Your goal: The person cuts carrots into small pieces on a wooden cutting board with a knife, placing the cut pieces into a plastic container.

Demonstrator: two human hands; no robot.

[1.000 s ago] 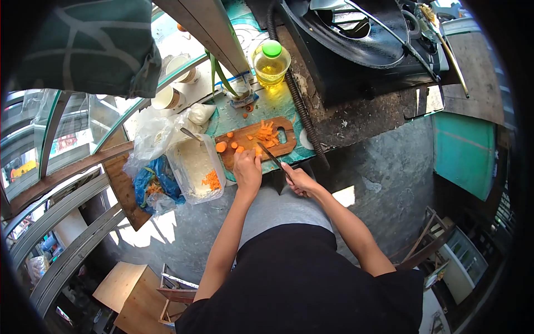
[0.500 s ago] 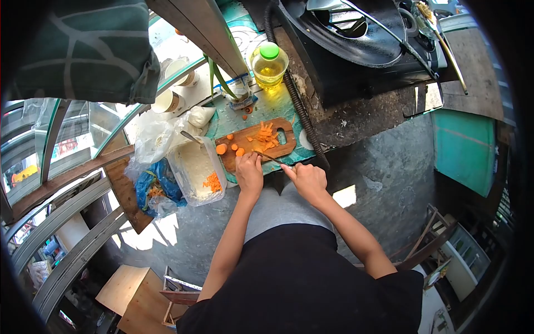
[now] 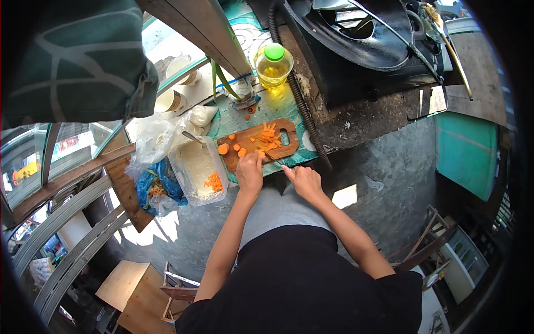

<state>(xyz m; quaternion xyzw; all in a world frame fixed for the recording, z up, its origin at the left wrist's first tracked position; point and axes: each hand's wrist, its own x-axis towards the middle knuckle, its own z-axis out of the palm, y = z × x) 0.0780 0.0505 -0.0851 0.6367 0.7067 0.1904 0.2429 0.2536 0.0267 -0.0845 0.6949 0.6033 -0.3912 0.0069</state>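
Note:
A wooden cutting board (image 3: pixel 285 147) lies on a teal counter, with chopped carrot pieces (image 3: pixel 268 137) and a few round carrot slices (image 3: pixel 223 148) on it. My left hand (image 3: pixel 250 169) rests on the board's near edge, fingers pinning a small carrot piece (image 3: pixel 260 153). My right hand (image 3: pixel 302 179) grips the handle of a knife (image 3: pixel 273 158), whose blade points toward the carrot by my left fingers.
A clear tub (image 3: pixel 197 170) with white contents and some carrot stands left of the board. Plastic bags (image 3: pixel 153 186) lie further left. A bottle of yellow oil (image 3: pixel 272 65), a black hose (image 3: pixel 300 100) and a wok on a burner (image 3: pixel 361 33) sit beyond.
The knife blade came down from a raised slant to low over the board by my left fingers. My right hand moved in closer to the board.

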